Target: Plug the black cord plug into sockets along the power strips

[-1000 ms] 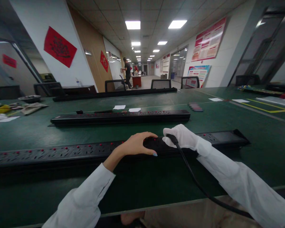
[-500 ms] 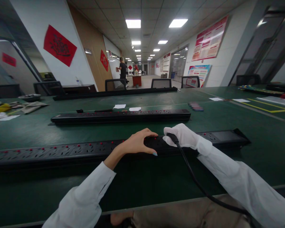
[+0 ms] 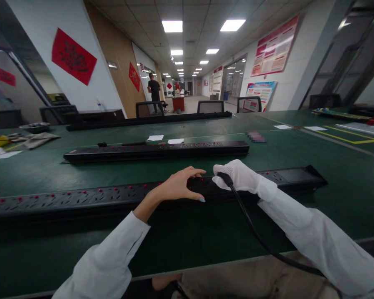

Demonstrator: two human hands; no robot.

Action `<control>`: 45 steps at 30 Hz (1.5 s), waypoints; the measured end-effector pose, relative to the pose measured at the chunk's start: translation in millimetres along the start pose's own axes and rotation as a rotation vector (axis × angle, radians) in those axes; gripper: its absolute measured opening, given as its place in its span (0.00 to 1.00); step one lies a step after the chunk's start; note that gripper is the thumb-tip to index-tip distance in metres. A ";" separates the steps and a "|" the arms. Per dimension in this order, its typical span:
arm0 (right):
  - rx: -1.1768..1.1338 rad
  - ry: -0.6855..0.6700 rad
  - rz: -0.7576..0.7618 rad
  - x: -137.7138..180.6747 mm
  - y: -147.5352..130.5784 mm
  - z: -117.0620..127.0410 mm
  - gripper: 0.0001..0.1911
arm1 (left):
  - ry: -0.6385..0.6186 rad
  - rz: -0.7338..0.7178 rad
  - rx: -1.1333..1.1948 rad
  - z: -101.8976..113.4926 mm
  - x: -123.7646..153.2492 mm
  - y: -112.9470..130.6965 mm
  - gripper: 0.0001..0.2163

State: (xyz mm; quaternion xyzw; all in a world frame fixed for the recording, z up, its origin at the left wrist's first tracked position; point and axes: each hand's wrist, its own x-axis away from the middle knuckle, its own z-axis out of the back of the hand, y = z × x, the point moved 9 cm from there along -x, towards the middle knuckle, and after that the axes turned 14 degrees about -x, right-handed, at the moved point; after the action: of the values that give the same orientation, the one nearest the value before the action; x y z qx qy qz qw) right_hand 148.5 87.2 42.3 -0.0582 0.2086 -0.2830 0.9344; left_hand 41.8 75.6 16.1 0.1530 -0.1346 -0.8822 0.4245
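Observation:
A long black power strip [image 3: 106,200] with red indicator lights and a row of sockets lies across the green table close to me. My left hand [image 3: 179,185], bare, rests over its middle with thumb and fingers apart, spanning the strip's width. My right hand [image 3: 237,176] wears a white dotted glove and is closed around a black plug [image 3: 226,179] above the strip. From the plug a thick black cable [image 3: 254,230] runs down over the table's front edge. The plug's front end is hidden by the glove, so I cannot tell whether it sits in a socket.
Behind lies a second black power strip [image 3: 158,152], with long black bars [image 3: 149,121] at the far edge. Paper slips [image 3: 156,138] are scattered between. A bowl [image 3: 35,127] and cloth [image 3: 41,140] sit at the left. A person [image 3: 154,92] stands in the far background.
The view has shifted slightly. Both hands keep about the same place on the strip, the right still gripping the plug. The person in the background has moved a little to the left.

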 end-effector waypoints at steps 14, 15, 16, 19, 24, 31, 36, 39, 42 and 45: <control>-0.016 0.000 -0.002 0.1 -0.1 -0.6 0.11 | -0.002 0.007 0.010 -1.0 0.3 -1.8 0.34; -0.013 0.003 -0.003 0.0 0.4 -0.8 0.11 | -0.007 0.006 0.014 -1.2 0.4 -1.7 0.34; -0.012 0.004 -0.004 -0.1 0.7 -1.0 0.11 | -0.010 0.004 0.019 -1.2 0.5 -1.4 0.33; -0.018 -0.006 -0.010 -0.9 0.8 -1.6 0.12 | -0.018 0.000 0.031 -0.8 0.9 -0.2 0.32; -0.033 0.001 -0.007 -1.6 -1.5 1.7 0.13 | -0.033 -0.006 0.027 -1.4 1.7 1.0 0.31; 0.017 0.007 0.046 -0.1 -2.0 0.9 0.14 | -0.018 -0.026 -0.032 0.5 0.7 3.2 0.32; 0.048 0.004 0.070 -0.2 -2.5 0.9 0.14 | -0.016 -0.013 -0.049 1.1 0.5 1.4 0.33; 0.031 0.031 0.075 0.2 -3.0 3.0 0.14 | -0.019 -0.010 -0.052 0.5 0.7 0.8 0.33; 0.035 0.046 0.077 0.4 -2.6 3.6 0.14 | -0.024 -0.013 -0.051 -0.3 0.6 0.8 0.33; 0.024 0.042 0.082 0.0 -3.4 3.8 0.14 | -0.029 -0.008 -0.047 -0.9 0.3 0.0 0.33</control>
State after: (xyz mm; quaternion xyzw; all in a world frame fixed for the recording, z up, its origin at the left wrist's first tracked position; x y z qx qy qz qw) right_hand 148.4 84.3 46.6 -0.0322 0.2270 -0.2482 0.9412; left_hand 42.0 75.2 15.2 0.1306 -0.1196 -0.8889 0.4225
